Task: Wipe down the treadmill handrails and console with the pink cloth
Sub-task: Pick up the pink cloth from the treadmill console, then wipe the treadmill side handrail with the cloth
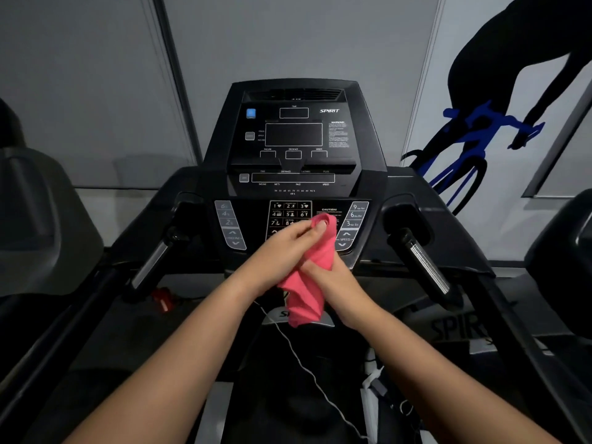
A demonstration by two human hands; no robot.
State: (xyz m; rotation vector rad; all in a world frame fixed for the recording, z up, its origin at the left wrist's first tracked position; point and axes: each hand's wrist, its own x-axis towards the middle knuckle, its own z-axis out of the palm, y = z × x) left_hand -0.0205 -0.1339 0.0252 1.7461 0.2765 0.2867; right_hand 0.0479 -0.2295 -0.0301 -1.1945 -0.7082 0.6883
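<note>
Pink cloth (305, 291) is held bunched before the console (293, 136); its top is pinched by the left hand (283, 249), its middle is gripped by the right hand (338, 282)

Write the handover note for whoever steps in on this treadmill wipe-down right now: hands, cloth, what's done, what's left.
Left hand: pinches the top end of the pink cloth, in front of the keypad.
Right hand: grips the cloth's middle; the rest hangs below.
The cloth touches neither the left handrail nor the right handrail. Whether it touches the console cannot be told.
Done: nothing shows as wiped.
Left: both handrails and the console.
</note>
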